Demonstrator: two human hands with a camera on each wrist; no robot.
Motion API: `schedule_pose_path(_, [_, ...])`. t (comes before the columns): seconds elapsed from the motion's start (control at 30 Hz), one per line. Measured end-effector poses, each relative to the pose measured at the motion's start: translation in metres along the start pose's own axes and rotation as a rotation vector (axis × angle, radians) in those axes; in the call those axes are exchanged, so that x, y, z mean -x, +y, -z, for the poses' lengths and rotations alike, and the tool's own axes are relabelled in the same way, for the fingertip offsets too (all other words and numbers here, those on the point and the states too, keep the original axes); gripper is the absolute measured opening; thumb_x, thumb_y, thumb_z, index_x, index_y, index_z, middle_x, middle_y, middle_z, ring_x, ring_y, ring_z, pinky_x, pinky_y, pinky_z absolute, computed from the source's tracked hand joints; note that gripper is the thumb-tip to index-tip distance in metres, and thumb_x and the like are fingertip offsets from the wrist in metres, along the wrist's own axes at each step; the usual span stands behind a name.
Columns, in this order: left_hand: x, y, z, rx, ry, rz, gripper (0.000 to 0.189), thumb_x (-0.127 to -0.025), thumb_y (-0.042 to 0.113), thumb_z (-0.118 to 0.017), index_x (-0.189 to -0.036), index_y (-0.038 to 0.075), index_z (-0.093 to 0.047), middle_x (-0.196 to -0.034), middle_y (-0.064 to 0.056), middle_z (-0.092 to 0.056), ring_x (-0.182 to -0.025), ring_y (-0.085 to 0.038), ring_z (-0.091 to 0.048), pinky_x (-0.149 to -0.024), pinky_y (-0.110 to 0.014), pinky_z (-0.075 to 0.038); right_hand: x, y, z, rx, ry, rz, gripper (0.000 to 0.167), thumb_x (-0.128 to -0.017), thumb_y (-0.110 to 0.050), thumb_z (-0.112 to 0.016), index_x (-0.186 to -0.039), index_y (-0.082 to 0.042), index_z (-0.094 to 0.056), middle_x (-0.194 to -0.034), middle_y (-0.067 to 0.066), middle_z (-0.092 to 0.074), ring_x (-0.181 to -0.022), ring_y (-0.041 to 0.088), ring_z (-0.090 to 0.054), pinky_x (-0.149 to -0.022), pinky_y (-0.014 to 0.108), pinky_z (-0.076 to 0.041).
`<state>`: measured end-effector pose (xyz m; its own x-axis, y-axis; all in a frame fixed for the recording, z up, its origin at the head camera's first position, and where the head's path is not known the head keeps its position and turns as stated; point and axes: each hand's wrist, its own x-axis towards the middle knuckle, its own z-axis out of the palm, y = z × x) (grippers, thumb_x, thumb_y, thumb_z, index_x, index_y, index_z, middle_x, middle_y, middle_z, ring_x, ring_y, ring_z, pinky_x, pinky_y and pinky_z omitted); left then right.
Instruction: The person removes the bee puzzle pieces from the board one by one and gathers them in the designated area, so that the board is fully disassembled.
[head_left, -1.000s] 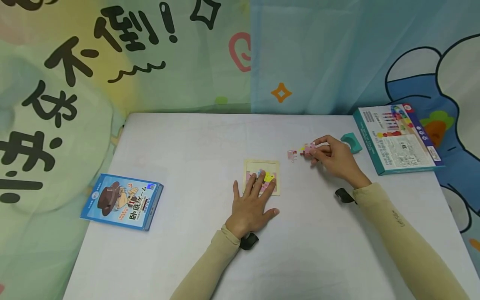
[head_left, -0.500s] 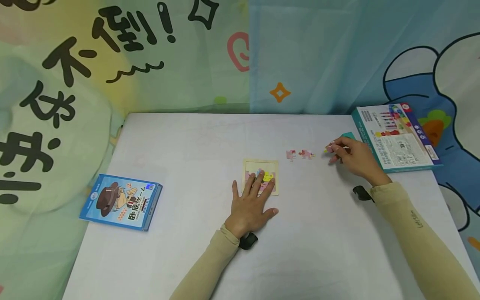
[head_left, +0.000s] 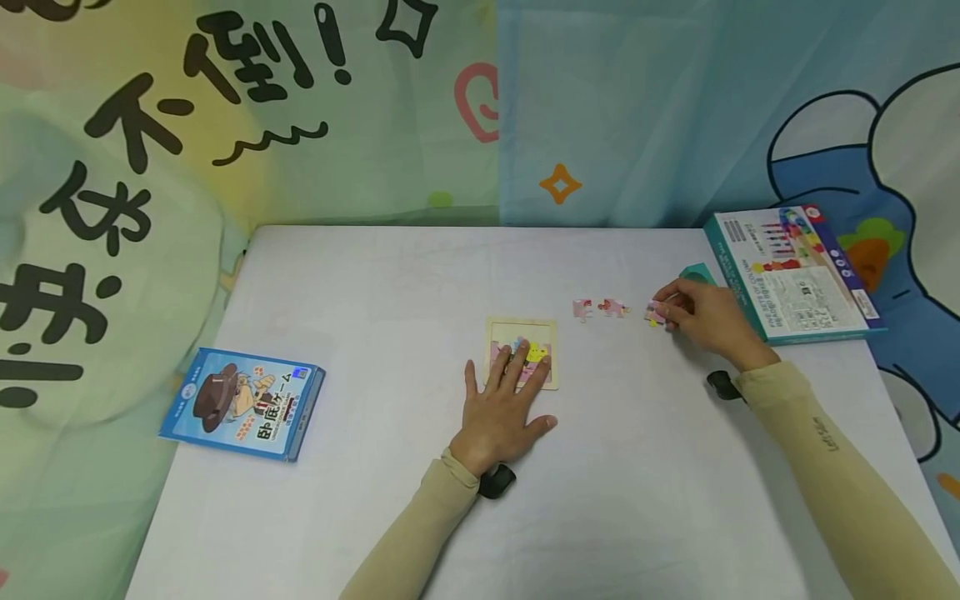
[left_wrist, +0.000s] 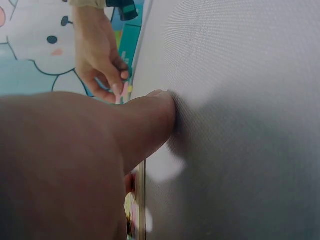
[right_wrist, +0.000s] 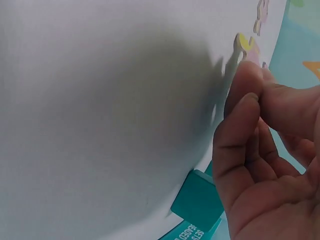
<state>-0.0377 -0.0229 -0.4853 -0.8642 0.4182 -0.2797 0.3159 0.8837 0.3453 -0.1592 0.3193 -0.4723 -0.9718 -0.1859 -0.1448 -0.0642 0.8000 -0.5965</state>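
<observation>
My left hand (head_left: pixel 498 417) lies flat with fingers spread, its fingertips over a small framed jigsaw puzzle (head_left: pixel 537 332) that shows pink and yellow picture parts. In the left wrist view its thumb (left_wrist: pixel 155 112) rests on the table. Over to the right, my right hand (head_left: pixel 693 315) pinches a pink puzzle piece (head_left: pixel 654 312) with a yellow spot, between thumb and index finger, close over the tabletop. Two loose pink puzzle pieces, one left puzzle piece (head_left: pixel 582 309) and one right puzzle piece (head_left: pixel 612 307), lie in a row between the frame and this hand.
Behind my right hand is a small teal box-like object (head_left: pixel 698 272), partly hidden. A large teal-edged box (head_left: pixel 795 275) lies at the table's back right corner. A blue box (head_left: pixel 243 404) with a hat picture lies on the left. A printed curtain (head_left: pixel 637 108) hangs behind the table.
My right hand set one pink piece down beside another, moved right, and now pinches a further piece, lower and close to the table. The left hand stays put on the puzzle.
</observation>
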Motion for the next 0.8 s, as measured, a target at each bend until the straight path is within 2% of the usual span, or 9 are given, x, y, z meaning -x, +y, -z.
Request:
schedule_pose_path(0.17, [-0.0003, 0.0002, -0.0006, -0.009, -0.007, 0.004, 0.081, -0.104, 0.061, -0.055, -0.171, 0.032, -0.019, -0.181, -0.002, 0.001, -0.168, -0.029, -0.003, -0.126, -0.073, -0.006, -0.0031, 0.0018, -0.0049, 0.023, 0.018, 0.029, 0.018, -0.105, -0.012, -0.066, -0.118, -0.001, -0.073, -0.091, 0.014, -0.074, -0.075, 0.020, -0.065, -0.063, 0.023, -0.046])
schedule_pose_path(0.4, [-0.0010, 0.0003, 0.0002, -0.001, -0.009, 0.009, 0.081, -0.105, 0.060, -0.054, -0.172, 0.033, -0.018, -0.181, -0.002, 0.002, -0.168, -0.028, -0.002, -0.127, -0.072, -0.004, -0.0056, 0.0044, -0.0082, 0.039, 0.043, 0.060, 0.018, -0.105, -0.014, -0.068, -0.116, -0.002, -0.075, -0.089, 0.011, -0.072, -0.072, 0.018, -0.064, -0.062, 0.023, -0.046])
schedule_pose_path(0.5, [-0.0011, 0.0001, -0.0004, 0.002, -0.002, 0.005, 0.081, -0.104, 0.060, -0.055, -0.172, 0.032, -0.019, -0.181, -0.002, 0.001, -0.168, -0.029, -0.003, -0.127, -0.073, -0.005, -0.0042, 0.0047, -0.0077, 0.040, 0.046, 0.057, 0.020, -0.104, -0.016, -0.070, -0.117, -0.002, -0.075, -0.095, 0.013, -0.071, -0.075, 0.021, -0.065, -0.065, 0.024, -0.047])
schedule_pose_path(0.63, [-0.0003, 0.0003, -0.0004, 0.012, 0.002, 0.000, 0.081, -0.104, 0.059, -0.056, -0.171, 0.032, -0.020, -0.181, -0.002, -0.001, -0.168, -0.029, -0.004, -0.127, -0.073, -0.005, -0.0008, 0.0055, -0.0064, 0.058, 0.032, 0.045, 0.025, -0.100, -0.017, -0.075, -0.119, -0.002, -0.075, -0.108, 0.019, -0.071, -0.084, 0.027, -0.065, -0.072, 0.031, -0.048])
schedule_pose_path(0.8, [-0.0011, -0.0001, -0.0027, 0.005, -0.002, 0.006, 0.082, -0.104, 0.060, -0.055, -0.172, 0.033, -0.017, -0.181, -0.001, 0.002, -0.168, -0.028, -0.001, -0.127, -0.073, -0.004, 0.0019, 0.0068, -0.0063, 0.074, 0.014, 0.047, 0.032, -0.096, -0.021, -0.080, -0.122, -0.003, -0.075, -0.116, 0.021, -0.068, -0.088, 0.030, -0.061, -0.073, 0.036, -0.048])
